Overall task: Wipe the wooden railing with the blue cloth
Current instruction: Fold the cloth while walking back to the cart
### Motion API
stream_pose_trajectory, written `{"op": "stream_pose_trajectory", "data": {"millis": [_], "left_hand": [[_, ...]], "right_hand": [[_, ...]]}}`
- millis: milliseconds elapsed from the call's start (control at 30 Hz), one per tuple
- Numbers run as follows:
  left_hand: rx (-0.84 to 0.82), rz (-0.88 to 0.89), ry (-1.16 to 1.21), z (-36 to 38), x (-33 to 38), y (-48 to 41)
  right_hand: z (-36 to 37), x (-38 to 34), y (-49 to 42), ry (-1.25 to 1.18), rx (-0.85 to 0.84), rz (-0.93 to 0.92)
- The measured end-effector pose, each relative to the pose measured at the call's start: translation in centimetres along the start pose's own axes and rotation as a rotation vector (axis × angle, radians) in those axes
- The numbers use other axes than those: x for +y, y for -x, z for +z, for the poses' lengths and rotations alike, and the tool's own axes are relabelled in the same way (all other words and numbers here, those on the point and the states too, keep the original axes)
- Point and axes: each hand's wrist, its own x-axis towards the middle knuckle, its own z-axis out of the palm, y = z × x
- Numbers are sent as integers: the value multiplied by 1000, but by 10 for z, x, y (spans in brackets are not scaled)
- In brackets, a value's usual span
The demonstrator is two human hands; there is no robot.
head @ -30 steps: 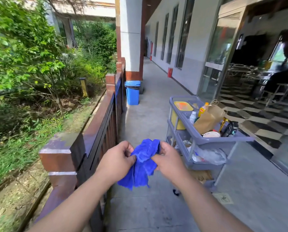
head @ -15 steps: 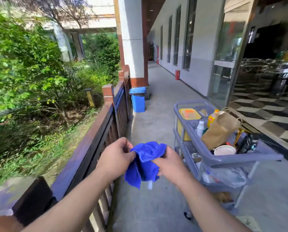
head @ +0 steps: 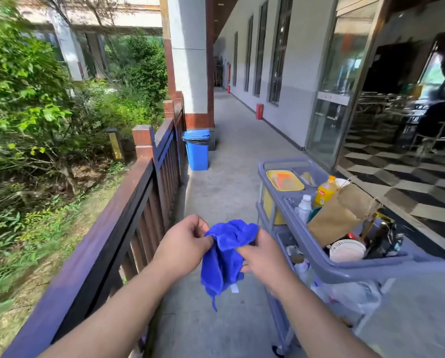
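Note:
A crumpled blue cloth point(head: 225, 257) hangs in front of me, held by both hands over the concrete walkway. My left hand point(head: 184, 241) pinches its upper left edge. My right hand point(head: 264, 254) grips its right side. The wooden railing point(head: 113, 228), dark brown with a flat top rail and vertical slats, runs along the left from the near corner towards a pillar. Both hands are to the right of the railing and apart from it.
A grey cleaning cart point(head: 345, 270) with a yellow bucket point(head: 284, 180), bottles and a paper bag point(head: 341, 215) stands close on the right. A blue bin point(head: 197, 149) stands by the pillar point(head: 190, 60) ahead. Bushes lie beyond the railing; glass doors on the right.
I have moved forward along the railing; the near post is out of view. The cloth has been shifted between my hands and now hangs lower.

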Motion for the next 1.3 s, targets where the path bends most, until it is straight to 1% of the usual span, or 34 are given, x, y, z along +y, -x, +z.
{"op": "stream_pose_trajectory", "data": {"millis": [100,267,367,500,600,800,933,1000,1100,1200,1300], "left_hand": [[-37,8,76,-5,-13,-50],[-66,53,117,-29,-21,-137],[-92,75,145,-34,-26,-178],[-145,96,154,-30,-41,-222],[-174,95,144,-22,-53,-247],[-209,85,192,-10,-58,-304],[-179,94,175,0,-58,-351],[-164,95,136,4,-56,-376],[-158,95,59,15,-53,-419],[-179,86,-7,25,-48,-464],[-166,41,-39,33,-45,-507]], "right_hand": [[8,-14,-42,24,41,12],[30,-45,-107,57,54,-6],[41,-54,-139,24,76,8],[46,-45,-178,21,114,5],[50,-35,-202,63,136,41],[53,-29,-261,78,141,59],[42,-14,-312,255,109,125],[35,-7,-342,321,99,122],[27,3,-394,318,83,97],[15,4,-446,313,59,23],[3,-1,-497,279,56,-14]]}}
